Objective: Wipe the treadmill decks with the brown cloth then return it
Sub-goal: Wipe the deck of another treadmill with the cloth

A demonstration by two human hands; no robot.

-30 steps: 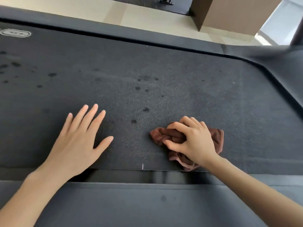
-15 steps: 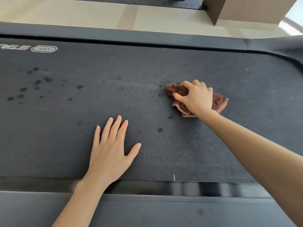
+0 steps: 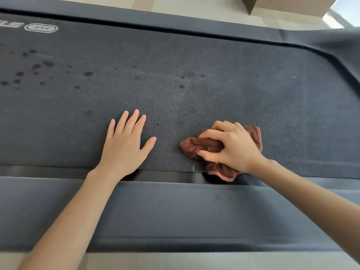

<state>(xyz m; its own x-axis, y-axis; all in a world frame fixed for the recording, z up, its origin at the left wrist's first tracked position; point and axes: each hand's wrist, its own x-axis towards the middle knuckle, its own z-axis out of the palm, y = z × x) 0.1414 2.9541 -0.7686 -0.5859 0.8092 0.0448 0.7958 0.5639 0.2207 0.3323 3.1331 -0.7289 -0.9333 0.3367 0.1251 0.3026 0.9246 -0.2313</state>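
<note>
Head view: the deck (image 3: pixel 214 90) fills most of the picture, a dark grainy surface running left to right between a far rail (image 3: pixel 136 15) and a near rail (image 3: pixel 175 211).

The left hand (image 3: pixel 124 147) lies flat on the deck close to its near edge. It is palm down, with the fingers straight and slightly spread and the thumb out to the right. Its grip is fully open and holds nothing.

The right hand (image 3: pixel 231 148) is near it on the right, apart from it. Its grip is closed round the cloth (image 3: pixel 198 145), with the fingers curled over the bunched fabric and the thumb pinching it from the near side.

The cloth is brown and crumpled, pressed on the deck at the near edge. One fold sticks out left of the hand and another shows beyond the knuckles on the right. A lower corner hangs over the deck's edge into the dark gap before the near rail. A small white tick (image 3: pixel 193 168) marks the edge just left of that corner.

Dark spots (image 3: pixel 87 73) dot the deck, most of them toward the left and a few near the middle. A white oval logo (image 3: pixel 41 28) sits at the far left. Beyond the far rail lies pale floor (image 3: pixel 185 4), with a brown block (image 3: pixel 292 4) at top right.
</note>
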